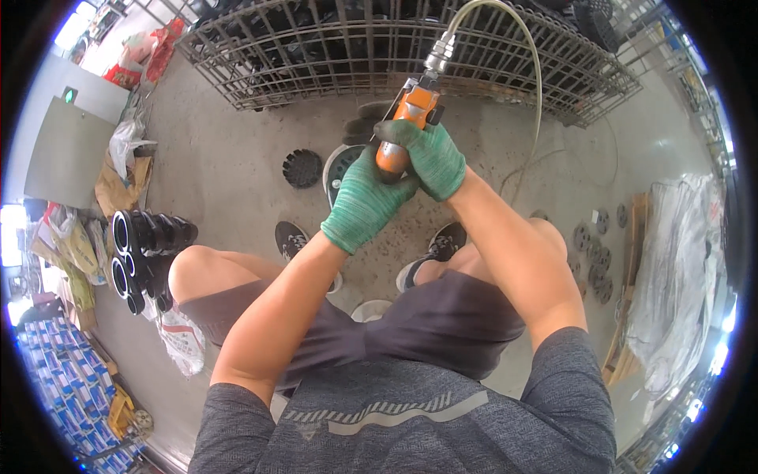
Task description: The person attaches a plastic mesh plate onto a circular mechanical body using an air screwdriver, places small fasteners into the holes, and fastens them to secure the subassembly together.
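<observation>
An orange air tool (416,103) with a dark lower end is tilted in front of me, its metal hose coupling (439,55) at the far end. My right hand (436,156), in a green knit glove, is closed round its body from the right. My left hand (367,199), gloved alike, is wrapped round its near end, where the fingers are partly hidden. Below my hands is a round dark piece with a pale rim (328,189), largely covered by the left glove. Left of it a black toothed round part (302,168) lies on the floor.
A wire cage (316,67) of black parts stands ahead; a pale air hose (539,79) arcs down on the right. Black ring-shaped parts (142,245) are stacked by my left knee. Round grey parts (596,257), a wooden board (636,245) and plastic sheeting (679,276) lie right.
</observation>
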A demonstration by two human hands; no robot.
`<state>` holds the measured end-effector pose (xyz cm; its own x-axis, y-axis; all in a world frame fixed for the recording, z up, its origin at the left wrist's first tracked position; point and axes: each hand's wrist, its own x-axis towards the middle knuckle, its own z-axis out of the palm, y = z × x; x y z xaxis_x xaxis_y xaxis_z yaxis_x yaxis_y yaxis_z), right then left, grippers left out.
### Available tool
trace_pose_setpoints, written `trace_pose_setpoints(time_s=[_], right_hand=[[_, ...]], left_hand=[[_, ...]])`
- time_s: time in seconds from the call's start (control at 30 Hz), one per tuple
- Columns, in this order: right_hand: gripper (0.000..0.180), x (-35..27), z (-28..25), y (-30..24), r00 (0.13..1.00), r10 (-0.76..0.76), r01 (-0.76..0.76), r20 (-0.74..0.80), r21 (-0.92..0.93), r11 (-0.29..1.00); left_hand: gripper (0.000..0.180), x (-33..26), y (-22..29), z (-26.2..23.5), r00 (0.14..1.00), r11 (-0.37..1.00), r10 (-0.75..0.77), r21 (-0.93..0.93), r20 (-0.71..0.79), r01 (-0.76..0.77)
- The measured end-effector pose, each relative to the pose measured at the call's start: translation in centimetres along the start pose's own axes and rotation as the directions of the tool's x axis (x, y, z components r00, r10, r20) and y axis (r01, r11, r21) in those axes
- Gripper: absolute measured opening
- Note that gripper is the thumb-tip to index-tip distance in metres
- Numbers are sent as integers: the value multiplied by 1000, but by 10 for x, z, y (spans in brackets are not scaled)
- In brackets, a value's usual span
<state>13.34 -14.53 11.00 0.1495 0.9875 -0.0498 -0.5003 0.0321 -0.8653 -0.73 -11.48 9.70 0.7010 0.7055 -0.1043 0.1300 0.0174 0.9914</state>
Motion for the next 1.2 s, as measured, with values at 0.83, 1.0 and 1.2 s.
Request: trace_pose_setpoints(time_s=[0.83,1.0,1.2], right_hand=[[37,-52,-62,-28,951,-211,-2,-227,-686,728],[57,-43,-45,-44,918,-127,-134,-375,-596,792],[40,-42,-92,-11,966,-179,100,-188,-365,926]], left_hand=[[8,5,26,75,911,931,-311,-105,272,349],[8,30,-16,65,992,993,-120,-8,-25,120],[9,12,12,93,974,977,-210,-10,88,212]])
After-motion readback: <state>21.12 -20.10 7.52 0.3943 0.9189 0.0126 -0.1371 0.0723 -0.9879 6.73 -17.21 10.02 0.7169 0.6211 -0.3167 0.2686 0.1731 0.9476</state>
